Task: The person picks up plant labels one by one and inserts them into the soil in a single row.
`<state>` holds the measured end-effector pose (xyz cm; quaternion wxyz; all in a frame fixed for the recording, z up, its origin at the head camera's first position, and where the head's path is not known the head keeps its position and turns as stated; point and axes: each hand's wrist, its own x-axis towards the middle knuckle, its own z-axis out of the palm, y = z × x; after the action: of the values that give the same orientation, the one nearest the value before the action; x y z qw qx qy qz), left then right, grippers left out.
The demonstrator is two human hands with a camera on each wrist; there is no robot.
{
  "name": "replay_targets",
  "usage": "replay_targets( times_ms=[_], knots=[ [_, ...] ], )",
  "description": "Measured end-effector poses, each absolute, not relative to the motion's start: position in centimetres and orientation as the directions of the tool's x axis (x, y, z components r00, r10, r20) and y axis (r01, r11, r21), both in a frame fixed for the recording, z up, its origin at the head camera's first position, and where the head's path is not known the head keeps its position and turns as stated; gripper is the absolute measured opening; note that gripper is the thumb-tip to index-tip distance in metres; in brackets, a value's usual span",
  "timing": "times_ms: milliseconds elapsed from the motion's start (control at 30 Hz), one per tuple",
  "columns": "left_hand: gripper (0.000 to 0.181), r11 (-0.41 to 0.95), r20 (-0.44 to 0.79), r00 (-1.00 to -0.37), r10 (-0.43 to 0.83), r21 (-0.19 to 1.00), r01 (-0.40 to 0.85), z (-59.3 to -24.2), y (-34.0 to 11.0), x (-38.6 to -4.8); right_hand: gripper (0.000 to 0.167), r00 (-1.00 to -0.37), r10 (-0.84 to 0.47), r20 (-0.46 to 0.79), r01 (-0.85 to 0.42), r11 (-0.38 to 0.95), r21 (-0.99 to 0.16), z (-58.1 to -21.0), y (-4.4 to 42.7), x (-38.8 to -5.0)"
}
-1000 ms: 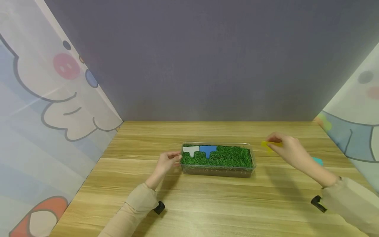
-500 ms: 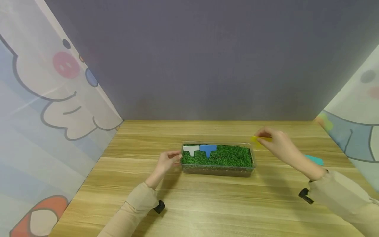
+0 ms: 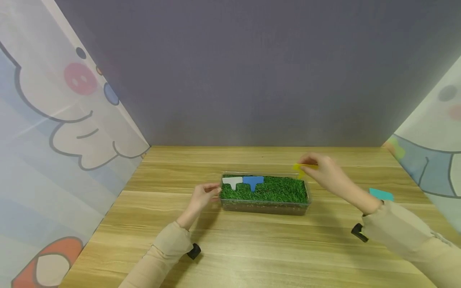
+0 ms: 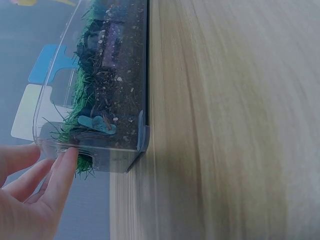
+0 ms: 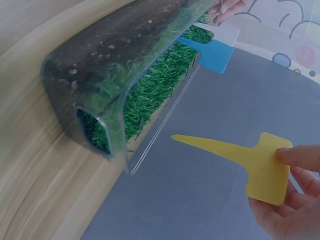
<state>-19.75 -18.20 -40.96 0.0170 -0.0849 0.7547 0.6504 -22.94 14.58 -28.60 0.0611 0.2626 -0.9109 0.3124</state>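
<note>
A clear planter box (image 3: pixel 264 208) holds dark soil and green grass (image 3: pixel 284 190). Two T-shaped plant labels, white (image 3: pixel 232 181) and blue (image 3: pixel 253 181), stand upright in the grass at its left half. My left hand (image 3: pixel 201 199) touches the left end of the box, its fingers fairly straight against the end wall in the left wrist view. Between thumb and fingers, my right hand (image 3: pixel 322 170) pinches a yellow T-shaped plant label (image 5: pixel 270 170) by its wide head. Above the box's far right corner, the label's pointed stem hangs apart from the grass.
A turquoise plant label (image 3: pixel 381 194) lies on the wooden table (image 3: pixel 252 248) at the right, beyond my right forearm. A grey panel (image 3: pixel 266 80) rises behind the table. Cartoon-printed sheets (image 3: pixel 54 168) flank both sides.
My right hand has moved left with the yellow plant label, from right of the box to its far right corner. More of the turquoise label shows. The left hand has stayed put.
</note>
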Motion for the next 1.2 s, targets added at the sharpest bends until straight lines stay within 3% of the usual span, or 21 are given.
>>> replay_targets(
  times_ms=[1200],
  knots=[
    [0.028, 0.129, -0.141, -0.981, -0.133, 0.979, -0.158, -40.9, -18.1, -19.8, 0.013, -0.802, -0.567, 0.189, -0.557, 0.596, -0.578, -30.3, 9.7, -24.3]
  ],
)
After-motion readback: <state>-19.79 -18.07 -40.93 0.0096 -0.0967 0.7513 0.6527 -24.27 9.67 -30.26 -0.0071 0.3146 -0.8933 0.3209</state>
